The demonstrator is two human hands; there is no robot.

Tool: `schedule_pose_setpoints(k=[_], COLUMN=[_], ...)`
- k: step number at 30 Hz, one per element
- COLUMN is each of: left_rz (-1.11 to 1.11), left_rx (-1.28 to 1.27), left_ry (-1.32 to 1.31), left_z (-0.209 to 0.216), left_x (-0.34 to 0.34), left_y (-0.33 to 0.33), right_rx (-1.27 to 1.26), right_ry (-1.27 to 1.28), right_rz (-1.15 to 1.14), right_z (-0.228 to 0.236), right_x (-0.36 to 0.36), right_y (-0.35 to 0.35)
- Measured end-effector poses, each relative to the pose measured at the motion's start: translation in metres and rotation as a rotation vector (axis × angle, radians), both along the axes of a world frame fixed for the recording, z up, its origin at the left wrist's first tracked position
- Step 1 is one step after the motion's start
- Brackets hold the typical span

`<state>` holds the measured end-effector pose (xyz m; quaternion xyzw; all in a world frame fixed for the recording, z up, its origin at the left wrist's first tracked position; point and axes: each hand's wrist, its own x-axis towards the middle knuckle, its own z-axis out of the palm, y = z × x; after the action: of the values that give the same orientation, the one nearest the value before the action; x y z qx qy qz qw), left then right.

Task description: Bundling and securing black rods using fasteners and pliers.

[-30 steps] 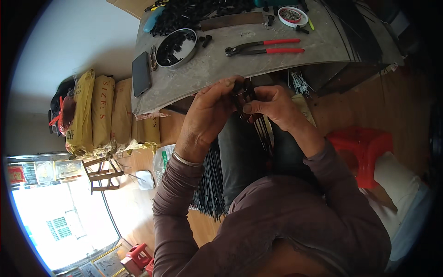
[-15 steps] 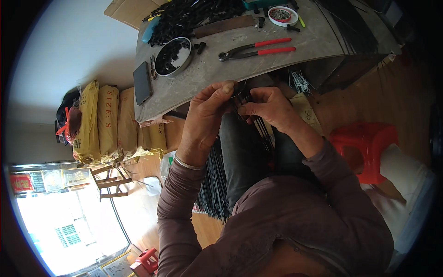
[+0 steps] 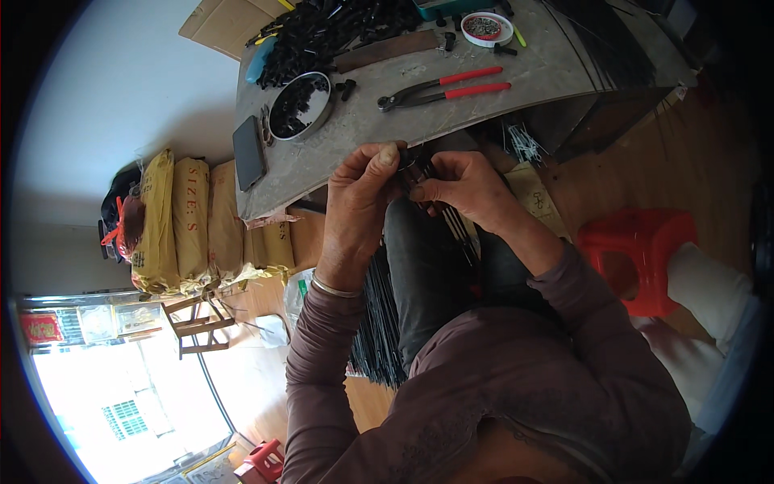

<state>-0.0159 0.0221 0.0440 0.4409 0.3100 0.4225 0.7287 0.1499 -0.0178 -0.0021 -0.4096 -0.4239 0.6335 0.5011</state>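
Observation:
My left hand (image 3: 359, 189) is closed, thumb and fingers pinching a small dark part (image 3: 409, 158) just in front of the table's near edge. Against it my right hand (image 3: 474, 189) is also closed, thumb pressed to fingers on several thin black rods (image 3: 459, 232). These rods run down from my right fingers over my lap. Where rods and part meet is mostly hidden by my fingers. A thick bundle of similar black rods (image 3: 375, 323) lies beside my left leg.
On the grey table (image 3: 363, 129) lie red-handled pincers (image 3: 451, 92), a round tray (image 3: 325, 101) of black bits, a dark phone-like slab (image 3: 248, 152), a heap of black parts (image 3: 339, 40) and a white dish (image 3: 505, 34). Yellow-brown sacks (image 3: 191, 222) stand left; a red stool (image 3: 637, 258) stands right.
Both hands keep their grip and have hardly moved. The view has shifted slightly, so the table items sit a little further left and the sacks a little lower.

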Motion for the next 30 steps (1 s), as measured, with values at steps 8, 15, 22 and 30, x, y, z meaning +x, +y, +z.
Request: schedule_pose_setpoints(k=[8, 15, 22, 30], left_rz=[0.043, 0.064, 0.109, 0.134], left_rx=[0.042, 0.179, 0.161, 0.184], left_ry=[0.094, 0.121, 0.075, 0.112], left_z=[0.002, 0.000, 0.003, 0.000], left_x=[0.001, 0.007, 0.006, 0.006], left_y=[-0.001, -0.011, -0.012, -0.018], right_rx=[-0.001, 0.056, 0.160, 0.264], right_ry=[-0.021, 0.006, 0.021, -0.164], right_rz=[-0.005, -0.020, -0.075, -0.025], right_z=[0.006, 0.004, 0.008, 0.010], right_x=[-0.004, -0.001, 0.002, 0.005], right_y=[-0.001, -0.002, -0.007, -0.007])
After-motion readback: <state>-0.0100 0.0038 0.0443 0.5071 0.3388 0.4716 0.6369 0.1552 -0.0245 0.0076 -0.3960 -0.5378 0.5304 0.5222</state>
